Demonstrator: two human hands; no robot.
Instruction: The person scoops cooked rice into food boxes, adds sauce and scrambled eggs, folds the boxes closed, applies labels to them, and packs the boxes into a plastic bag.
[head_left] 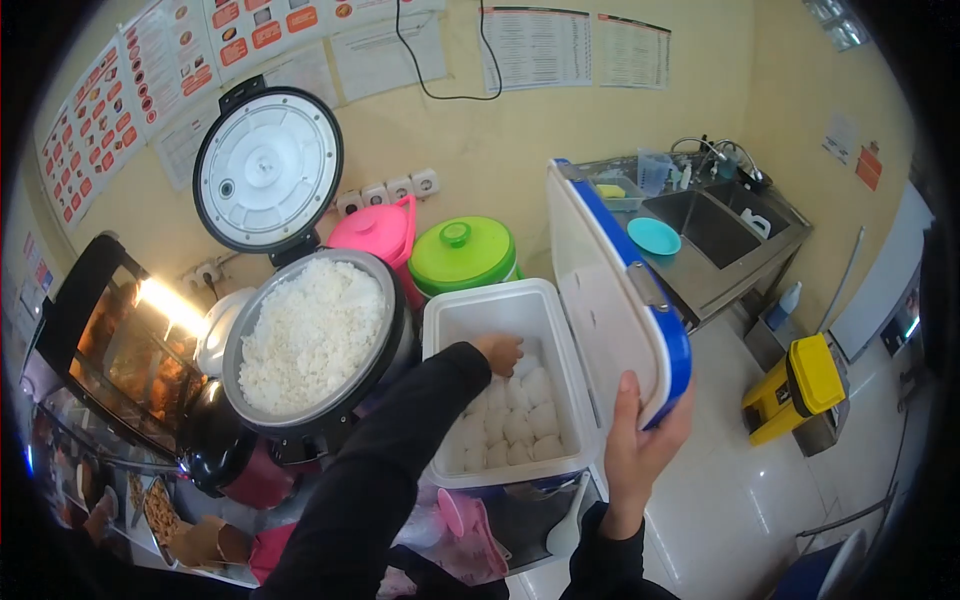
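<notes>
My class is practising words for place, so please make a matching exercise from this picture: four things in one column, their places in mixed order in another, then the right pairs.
Things
1. Left hand
2. Right hand
3. Rice
4. Turquoise bowl

Places
A. On the metal sink unit
B. In the black cooker
C. Inside the white cooler box
D. At the edge of the blue-edged lid

Right pairs: 1-C, 2-D, 3-B, 4-A

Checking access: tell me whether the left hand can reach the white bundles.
Likely yes: the right hand holds the lid open, and the left hand is inside the box, by the bundles.
</notes>
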